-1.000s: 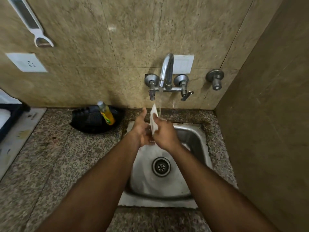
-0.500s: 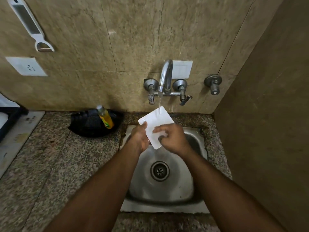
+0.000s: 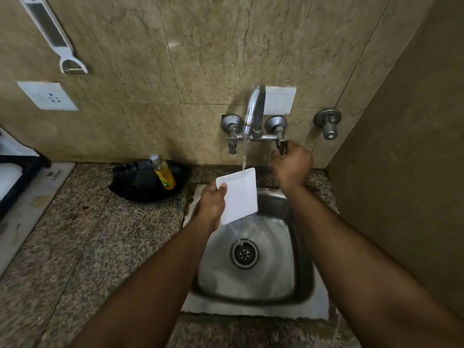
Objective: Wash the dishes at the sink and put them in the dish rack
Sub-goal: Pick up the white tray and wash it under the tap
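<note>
A small square white plate (image 3: 239,195) is held tilted over the steel sink (image 3: 305,257), under the stream of water falling from the tap (image 3: 254,109). My left hand (image 3: 212,203) grips the plate by its left edge, thumb on top. Water runs off the plate's lower edge toward the drain (image 3: 244,253). My right hand (image 3: 292,164) is raised to the wall, its fingers curled round the right tap handle (image 3: 281,144).
A black bowl (image 3: 130,184) with a yellow dish-soap bottle (image 3: 164,173) sits on the granite counter left of the sink. A dark tray (image 3: 17,177) lies at the far left edge. A side wall stands close on the right. A peeler (image 3: 54,37) hangs on the tiles.
My right hand has left the plate and risen to the right tap handle. The left hand alone now holds the plate, turned flatter under the stream.
</note>
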Motion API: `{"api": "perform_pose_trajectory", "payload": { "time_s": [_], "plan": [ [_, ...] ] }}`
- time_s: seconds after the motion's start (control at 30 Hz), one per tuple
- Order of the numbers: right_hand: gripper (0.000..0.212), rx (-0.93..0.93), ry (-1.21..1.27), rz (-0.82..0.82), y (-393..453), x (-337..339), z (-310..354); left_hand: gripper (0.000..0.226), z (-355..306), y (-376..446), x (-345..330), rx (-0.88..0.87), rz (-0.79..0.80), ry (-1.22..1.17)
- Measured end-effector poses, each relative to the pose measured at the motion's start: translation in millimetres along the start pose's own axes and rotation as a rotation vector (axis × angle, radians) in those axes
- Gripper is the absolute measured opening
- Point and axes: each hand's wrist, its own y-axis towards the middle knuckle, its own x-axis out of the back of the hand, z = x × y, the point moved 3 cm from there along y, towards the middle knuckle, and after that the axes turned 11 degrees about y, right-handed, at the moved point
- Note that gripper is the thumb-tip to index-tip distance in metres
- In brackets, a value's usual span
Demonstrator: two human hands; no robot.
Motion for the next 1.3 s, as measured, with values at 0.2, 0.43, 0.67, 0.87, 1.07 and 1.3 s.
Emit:
{"api": "perform_pose_trajectory", "payload": {
  "time_s": [0.2, 0.43, 0.67, 0.87, 1.07, 1.3],
  "plan": [
    [0.026, 0.011, -0.208, 0.183, -11.6, 6.7, 4.4, 0.025, 2.3, -6.6, 0.5, -0.2, -0.052, 0.168],
    [0.029, 0.049, -0.027, 0.756, -54.3, -26.6, -29.1, 0.023, 5.2, -18.1, 14.0, -0.28, 0.086, -0.09],
    [0.013, 0.174, 0.108, 0.682, -50.6, -9.3, -20.5, 0.024, -15.0, -34.2, 28.1, -0.34, 0.041, -0.053],
    [0.017, 0.307, 0.01, 0.495, -45.0, 23.9, 10.6, 0.019, -50.3, -37.6, 43.7, -0.534, -0.158, 0.195],
    [0.022, 0.448, -0.058, 0.388, -29.8, 50.4, 41.0, 0.019, -85.8, -52.0, 49.7, -0.673, -0.158, 0.272],
    [0.018, 0.625, -0.006, 0.253, -21.6, 79.4, 71.3, 0.015, -115.8, -63.4, 55.9, -0.705, -0.212, 0.22]
  ]
}}
